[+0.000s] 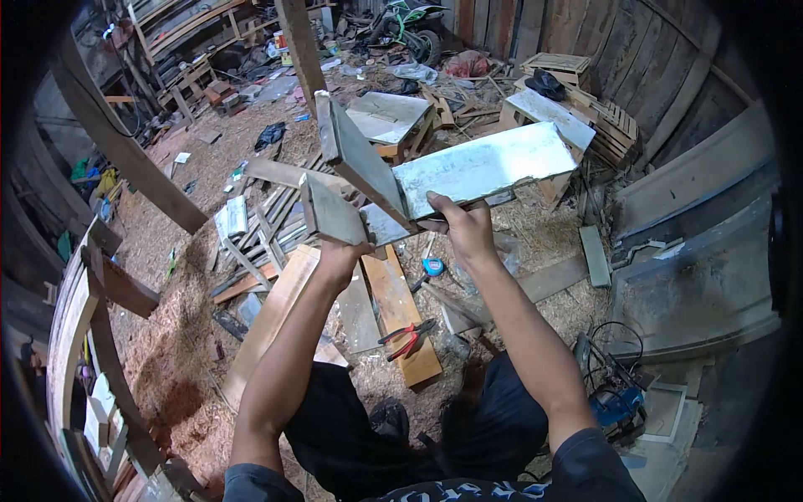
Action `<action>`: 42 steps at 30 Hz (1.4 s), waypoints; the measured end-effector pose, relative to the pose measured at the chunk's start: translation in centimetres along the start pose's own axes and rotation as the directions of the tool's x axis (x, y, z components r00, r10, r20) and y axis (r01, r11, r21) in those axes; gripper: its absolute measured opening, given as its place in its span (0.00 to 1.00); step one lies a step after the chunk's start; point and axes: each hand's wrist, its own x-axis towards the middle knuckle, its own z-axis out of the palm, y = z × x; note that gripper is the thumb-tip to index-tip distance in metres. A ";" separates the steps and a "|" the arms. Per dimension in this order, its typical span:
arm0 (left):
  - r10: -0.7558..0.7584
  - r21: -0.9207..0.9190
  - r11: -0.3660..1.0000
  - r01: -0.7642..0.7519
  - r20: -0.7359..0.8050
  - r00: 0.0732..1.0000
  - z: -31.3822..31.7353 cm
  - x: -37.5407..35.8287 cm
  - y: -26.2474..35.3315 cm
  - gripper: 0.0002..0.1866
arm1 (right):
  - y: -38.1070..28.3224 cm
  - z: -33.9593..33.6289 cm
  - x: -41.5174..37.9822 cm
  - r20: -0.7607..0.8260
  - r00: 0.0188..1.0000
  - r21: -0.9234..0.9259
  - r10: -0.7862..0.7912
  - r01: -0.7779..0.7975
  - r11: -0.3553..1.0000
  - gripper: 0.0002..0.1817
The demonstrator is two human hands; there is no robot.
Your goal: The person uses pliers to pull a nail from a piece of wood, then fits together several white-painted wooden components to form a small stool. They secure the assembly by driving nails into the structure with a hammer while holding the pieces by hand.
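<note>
A joined piece of worn, whitish boards [485, 167] is held up in front of me, with one long flat board to the right and two shorter boards standing across it at the left. My left hand [341, 258] is closed round the lower left end, its fingers mostly hidden beneath. My right hand [464, 227] grips the near edge by the middle upright board, thumb on top. Below the piece, red-handled pliers [410, 339] lie on an orange-brown plank [389, 293], and a blue tape measure [432, 266] rests close by.
Wood shavings and scrap boards cover the floor. Wooden posts [125, 138] stand at the left and top centre. A blue power tool [617, 408] sits at lower right, near a large curved panel [694, 284]. A motorbike [410, 29] is at the back.
</note>
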 end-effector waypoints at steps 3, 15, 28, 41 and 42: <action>0.028 -0.031 0.999 -0.029 -0.021 0.999 -0.1 0.0 -0.5 0.27 | 0.3 0.0 -0.1 0.004 1.000 -0.022 0.001 -0.001 1.000 0.09; -0.051 -0.293 0.955 0.056 0.024 0.998 -1.6 1.8 -6.5 0.09 | 0.7 2.0 -2.3 0.032 0.988 -0.268 -0.150 0.153 0.951 0.12; 0.020 -0.189 0.982 -0.027 -0.038 0.999 -1.6 0.2 -1.7 0.21 | 1.1 1.1 -2.8 0.102 0.960 -0.207 -0.260 0.276 0.939 0.14; 0.065 -0.109 0.990 -0.090 -0.209 0.976 -1.1 0.4 -1.6 0.11 | 1.7 0.0 -2.3 0.121 0.977 -0.115 -0.176 0.190 0.975 0.17; 0.029 -0.108 0.993 -0.054 -0.217 0.976 -1.5 0.5 -2.1 0.11 | 1.6 0.1 -2.3 0.116 0.977 -0.145 -0.177 0.193 0.970 0.17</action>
